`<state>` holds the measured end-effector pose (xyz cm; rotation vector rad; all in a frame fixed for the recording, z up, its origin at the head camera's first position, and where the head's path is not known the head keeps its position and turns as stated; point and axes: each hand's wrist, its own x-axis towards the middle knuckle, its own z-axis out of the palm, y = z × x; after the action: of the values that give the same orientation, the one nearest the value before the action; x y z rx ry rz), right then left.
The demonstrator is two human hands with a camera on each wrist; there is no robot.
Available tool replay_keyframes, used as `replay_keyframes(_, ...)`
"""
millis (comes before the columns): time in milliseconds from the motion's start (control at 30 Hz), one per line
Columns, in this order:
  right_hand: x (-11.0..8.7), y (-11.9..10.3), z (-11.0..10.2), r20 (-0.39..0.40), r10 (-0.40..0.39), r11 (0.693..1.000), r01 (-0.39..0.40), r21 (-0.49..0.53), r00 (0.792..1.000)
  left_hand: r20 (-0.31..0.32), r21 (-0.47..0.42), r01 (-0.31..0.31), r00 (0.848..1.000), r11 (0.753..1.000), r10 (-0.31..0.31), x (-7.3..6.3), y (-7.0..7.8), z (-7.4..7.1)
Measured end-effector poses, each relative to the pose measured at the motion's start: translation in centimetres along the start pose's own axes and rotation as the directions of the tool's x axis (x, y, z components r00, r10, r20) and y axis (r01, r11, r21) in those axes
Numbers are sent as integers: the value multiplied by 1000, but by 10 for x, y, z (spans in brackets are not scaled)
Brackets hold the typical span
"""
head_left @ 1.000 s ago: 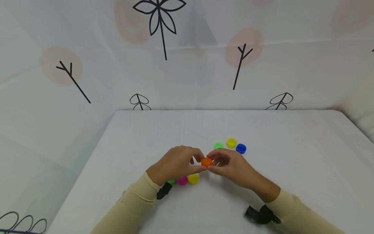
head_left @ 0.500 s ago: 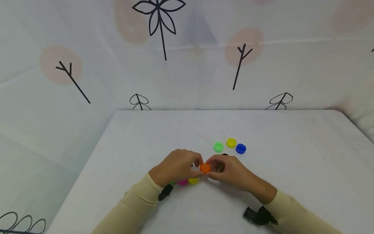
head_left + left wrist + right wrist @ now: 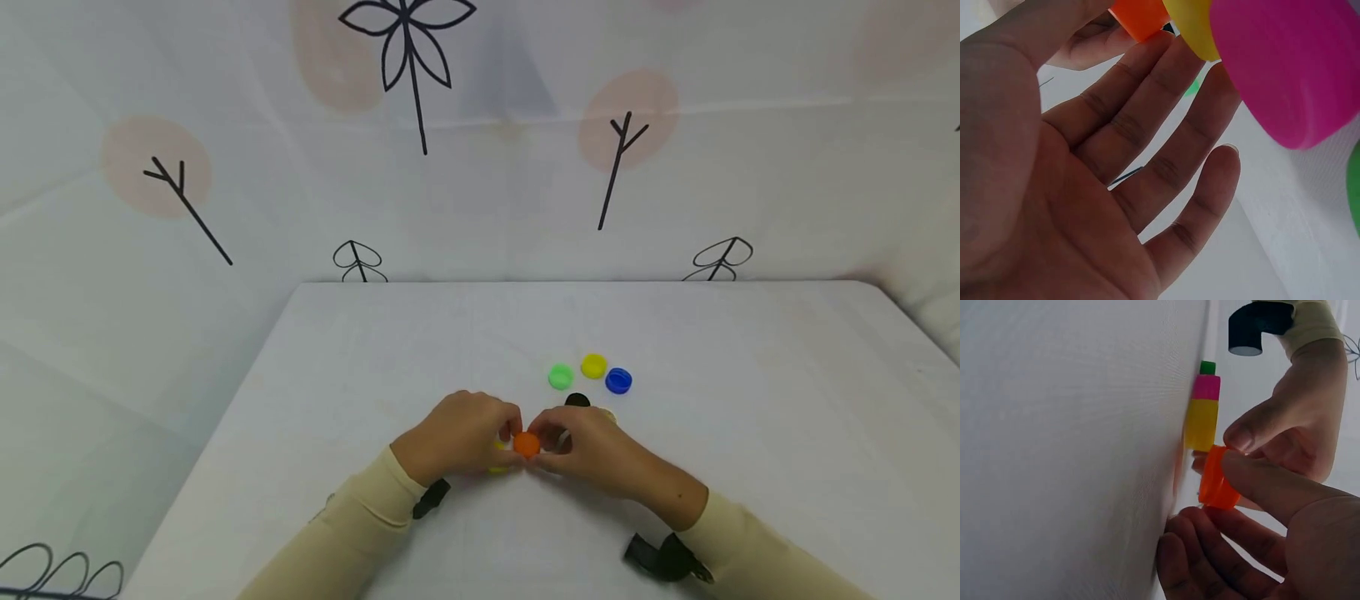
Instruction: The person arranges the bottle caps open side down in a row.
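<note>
An orange bottle cap (image 3: 527, 445) is pinched from both sides, just above or on the table, which I cannot tell. My left hand (image 3: 463, 429) holds its left side with thumb and forefinger; the other fingers stretch out loosely in the left wrist view. Thumb and fingertips of my right hand (image 3: 596, 446) grip it from the right. Beside the orange cap stands a yellow cap (image 3: 1201, 424), in line with a magenta cap (image 3: 1206, 387) and a green cap (image 3: 1208, 367). My left hand mostly hides this row in the head view.
Beyond my hands lie a light green cap (image 3: 560, 377), another yellow cap (image 3: 594, 366), a blue cap (image 3: 618, 381) and a black cap (image 3: 577, 400). A pale yellow cap (image 3: 609, 414) is partly behind my right hand. The white table (image 3: 375, 342) meets a patterned cloth backdrop (image 3: 510, 200).
Both hands have come down and nearer with the orange cap, towards the row's yellow cap. The black cap and pale yellow cap have come into view behind my right hand.
</note>
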<state>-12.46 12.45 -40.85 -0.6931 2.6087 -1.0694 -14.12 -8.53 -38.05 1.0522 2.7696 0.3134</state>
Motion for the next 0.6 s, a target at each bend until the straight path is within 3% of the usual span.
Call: replay_keyframes(600,1,1,10,-31,-46,998,45,-47,998,-16,37,-17,1000,999,17,1,0,6)
